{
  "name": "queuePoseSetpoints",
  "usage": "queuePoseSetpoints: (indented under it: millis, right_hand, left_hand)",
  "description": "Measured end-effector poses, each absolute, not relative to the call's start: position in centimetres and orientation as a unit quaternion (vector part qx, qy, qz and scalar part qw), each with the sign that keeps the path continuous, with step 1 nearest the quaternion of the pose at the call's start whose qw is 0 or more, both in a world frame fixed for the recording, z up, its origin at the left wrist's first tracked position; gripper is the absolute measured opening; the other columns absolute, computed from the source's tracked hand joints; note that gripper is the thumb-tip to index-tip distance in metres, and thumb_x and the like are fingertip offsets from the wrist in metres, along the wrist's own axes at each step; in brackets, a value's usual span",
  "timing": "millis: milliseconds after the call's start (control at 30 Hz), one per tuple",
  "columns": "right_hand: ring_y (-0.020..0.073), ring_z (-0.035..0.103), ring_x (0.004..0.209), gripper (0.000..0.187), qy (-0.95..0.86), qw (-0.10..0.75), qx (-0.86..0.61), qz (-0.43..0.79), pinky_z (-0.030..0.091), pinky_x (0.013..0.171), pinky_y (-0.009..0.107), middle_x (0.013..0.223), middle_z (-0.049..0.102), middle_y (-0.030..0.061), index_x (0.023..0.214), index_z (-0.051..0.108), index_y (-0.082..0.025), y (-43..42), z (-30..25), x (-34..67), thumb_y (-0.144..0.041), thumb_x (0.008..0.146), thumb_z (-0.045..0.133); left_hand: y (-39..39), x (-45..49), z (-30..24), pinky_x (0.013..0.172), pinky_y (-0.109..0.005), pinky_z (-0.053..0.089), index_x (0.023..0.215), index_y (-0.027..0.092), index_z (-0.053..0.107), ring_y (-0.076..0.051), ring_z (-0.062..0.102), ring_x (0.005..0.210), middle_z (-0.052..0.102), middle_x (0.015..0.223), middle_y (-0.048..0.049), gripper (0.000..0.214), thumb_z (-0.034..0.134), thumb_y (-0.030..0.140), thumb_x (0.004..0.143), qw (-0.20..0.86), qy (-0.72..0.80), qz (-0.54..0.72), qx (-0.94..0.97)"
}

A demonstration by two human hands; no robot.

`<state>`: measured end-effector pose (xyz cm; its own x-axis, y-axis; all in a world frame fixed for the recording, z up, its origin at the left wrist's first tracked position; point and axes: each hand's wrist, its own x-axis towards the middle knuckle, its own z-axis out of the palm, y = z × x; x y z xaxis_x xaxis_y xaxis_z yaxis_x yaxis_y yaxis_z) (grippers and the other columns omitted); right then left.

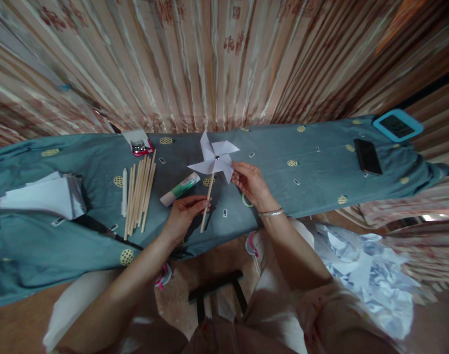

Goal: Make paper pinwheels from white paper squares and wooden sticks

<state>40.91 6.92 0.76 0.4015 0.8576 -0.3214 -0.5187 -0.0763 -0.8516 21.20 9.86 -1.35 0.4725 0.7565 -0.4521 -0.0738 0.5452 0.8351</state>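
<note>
A white paper pinwheel (214, 156) with a shiny pin at its centre is fixed to the top of a wooden stick (210, 191). My left hand (185, 214) pinches this stick between thumb and fingers, low on its length. At the pinwheel's right side, my right hand (251, 183) has its fingers closed at the edge of a paper blade. Just left of the stick lies a green and white glue stick (180, 189). Further left are several loose wooden sticks (140, 194) and a white candle-like rod (125, 191).
An open small box (139, 142) of metal pins stands behind the sticks. Stacked white paper (43, 196) lies far left. A dark phone (368, 156) and a blue-framed tablet (398, 126) are at the right. Below them, many white paper pieces (372, 275) are heaped near the floor.
</note>
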Motion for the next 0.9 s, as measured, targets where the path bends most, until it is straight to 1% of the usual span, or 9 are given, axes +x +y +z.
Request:
queuePoseSetpoints:
  millis: [133,300,400,500,667,900]
  right_hand:
    - [0.0044,0.051,0.049,0.032,-0.158,0.665,-0.513,0.519,0.044,0.050,0.017,0.052,0.057,-0.0067,0.059,0.064,-0.018,6.91,0.48,40.74,-0.036,0.050,0.089]
    - [0.0047,0.053,0.049,0.030,-0.165,0.662,-0.510,0.524,0.044,0.051,0.017,0.051,0.058,-0.0064,0.060,0.065,-0.019,6.93,0.16,40.63,-0.036,0.053,0.089]
    - [0.0043,0.053,0.049,0.031,-0.164,0.658,-0.510,0.529,0.043,0.050,0.016,0.052,0.059,-0.0063,0.060,0.066,-0.018,6.93,0.14,40.55,-0.036,0.051,0.090]
    - [0.0043,0.053,0.049,0.031,-0.163,0.656,-0.512,0.530,0.043,0.049,0.017,0.053,0.060,-0.0061,0.061,0.067,-0.018,6.91,0.14,40.42,-0.036,0.051,0.090]
    - [0.0047,0.053,0.050,0.032,-0.177,0.654,-0.507,0.533,0.043,0.051,0.018,0.054,0.061,-0.0058,0.059,0.065,-0.019,6.84,0.04,40.22,-0.038,0.053,0.090]
    - [0.0045,0.054,0.050,0.031,-0.177,0.654,-0.502,0.538,0.043,0.051,0.017,0.055,0.063,-0.0048,0.061,0.068,-0.018,6.75,0.05,39.93,-0.037,0.053,0.091]
  left_hand:
    - [9.87,21.18,-1.37,0.065,-0.021,0.050,0.074,0.017,0.080,-0.011,0.063,0.064,0.075,0.071,-0.0039,0.043,0.096,0.042,0.042,0.761,0.438,0.274,0.391]
    - [9.80,21.17,-1.41,0.065,-0.021,0.050,0.075,0.018,0.080,-0.010,0.063,0.064,0.075,0.071,-0.0033,0.042,0.095,0.042,0.044,0.762,0.432,0.271,0.398]
    - [9.78,21.18,-1.44,0.066,-0.021,0.050,0.076,0.018,0.080,-0.011,0.063,0.064,0.075,0.071,-0.0032,0.042,0.095,0.042,0.045,0.762,0.429,0.272,0.400]
    - [9.77,21.24,-1.38,0.066,-0.021,0.050,0.075,0.018,0.080,-0.011,0.063,0.064,0.075,0.070,-0.0033,0.042,0.095,0.042,0.044,0.764,0.432,0.271,0.397]
    - [9.77,21.35,-1.11,0.065,-0.022,0.049,0.074,0.017,0.080,-0.011,0.062,0.063,0.075,0.069,-0.0038,0.043,0.095,0.042,0.042,0.759,0.438,0.274,0.396]
    - [9.87,21.26,-1.24,0.066,-0.024,0.050,0.075,0.016,0.079,-0.013,0.063,0.064,0.075,0.071,-0.0048,0.042,0.094,0.041,0.045,0.755,0.438,0.274,0.403]
